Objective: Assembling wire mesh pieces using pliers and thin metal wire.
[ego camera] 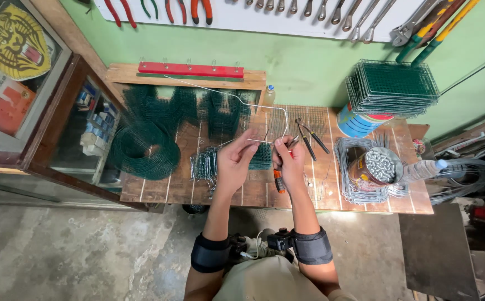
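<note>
- The left hand is over the middle of the wooden plank bench. Its grip is closed, with the fingertips pinching a thin, bent, silver wire.
- The wire runs up from the hands, loops over the back of the bench and comes down again to the fingers.
- The right hand is just beside the left hand. Its grip is closed around small pliers with orange and black handles. The handles poke out below the hand.
- The tip of the pliers meets the wire, right between the two hands.
- Both arms have dark bands near the elbows.
- A roll of dark green wire mesh sits on the left end of the bench.
- Small green mesh pieces lie in a heap just left of the left hand.
- Black long-nosed pliers lie on the bench, up and to the right of the right hand.
- A round tin full of shiny metal bits stands on bent silver wire frames on the right side.
- A clear plastic bottle lies next to the tin.
- A stack of flat green mesh squares rests on a blue round tub at the back right.
- A red bar with hooks is on a wood shelf at the back.
- Pliers and spanners hang on the white wall board above.
</note>
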